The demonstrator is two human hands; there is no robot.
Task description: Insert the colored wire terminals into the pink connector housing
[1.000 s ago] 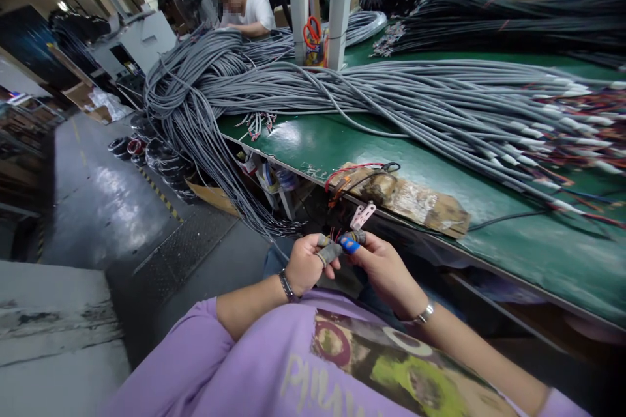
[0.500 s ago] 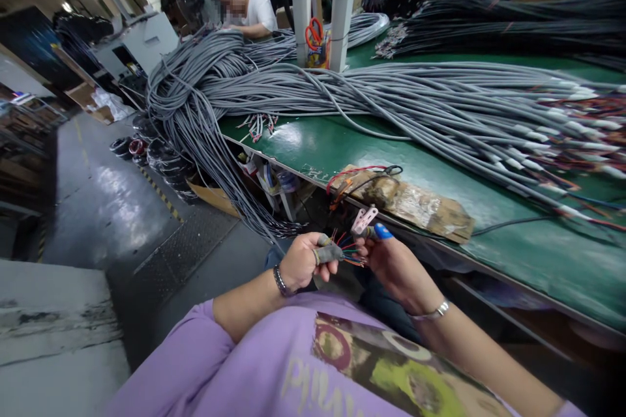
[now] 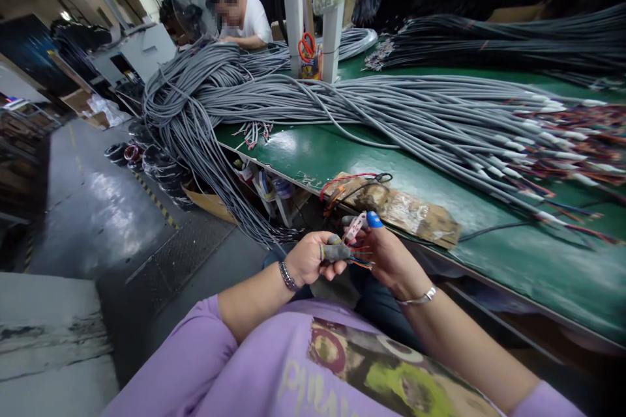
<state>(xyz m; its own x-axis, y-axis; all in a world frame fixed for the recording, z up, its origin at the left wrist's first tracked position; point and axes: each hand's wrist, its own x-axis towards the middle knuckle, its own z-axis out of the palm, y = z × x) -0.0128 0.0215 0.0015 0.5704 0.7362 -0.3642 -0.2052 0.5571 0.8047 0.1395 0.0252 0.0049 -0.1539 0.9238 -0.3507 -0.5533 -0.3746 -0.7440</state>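
My left hand [image 3: 313, 255], with grey coverings on thumb and finger, is closed round the end of a cable. Its coloured wires [image 3: 362, 262], red, green, blue and orange among them, fan out to the right from the fingertips. My right hand [image 3: 390, 259] has a blue cover on the thumb and pinches a small pale pink clip-like tool [image 3: 355, 227]. The tool tilts down toward the wires, close to my left fingertips; whether it touches a wire is too small to tell. The cable's grey sheath is mostly hidden by my left hand.
Long grey cables [image 3: 313, 101] with white-wrapped ends lie across the green table [image 3: 513, 273], and some hang over its left edge. A taped board [image 3: 411, 212] with leads sits at the near edge. Orange-handled scissors [image 3: 307, 45] stand by a post. Another person [image 3: 252, 19] sits behind.
My right hand has brought the pink tool lower and left, to my left fingertips. In the earlier frame it stood upright with its two legs spread. The wires now bunch closer together.
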